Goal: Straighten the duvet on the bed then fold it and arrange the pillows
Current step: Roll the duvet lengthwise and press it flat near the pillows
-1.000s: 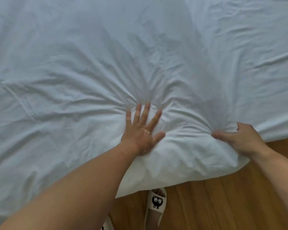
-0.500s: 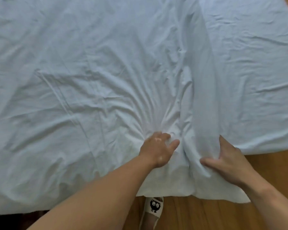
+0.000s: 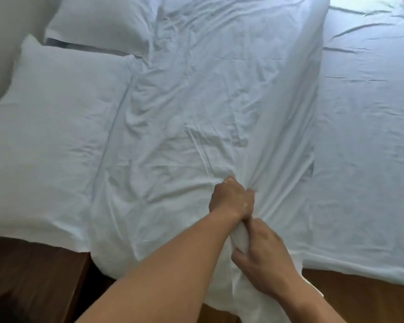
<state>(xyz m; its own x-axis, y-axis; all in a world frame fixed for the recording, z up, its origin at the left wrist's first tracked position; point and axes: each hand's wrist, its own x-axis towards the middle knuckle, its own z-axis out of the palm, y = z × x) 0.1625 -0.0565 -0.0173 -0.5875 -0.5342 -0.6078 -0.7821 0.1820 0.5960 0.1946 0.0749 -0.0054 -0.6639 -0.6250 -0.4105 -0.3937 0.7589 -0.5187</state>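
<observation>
Duvet was bunched tight in the left hand, right hand clenched on its edge just behind; pillows lay far left.

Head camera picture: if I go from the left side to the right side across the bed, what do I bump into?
Big white pillow → crumpled white duvet → left hand bunching the duvet → flat white bed sheet.
</observation>
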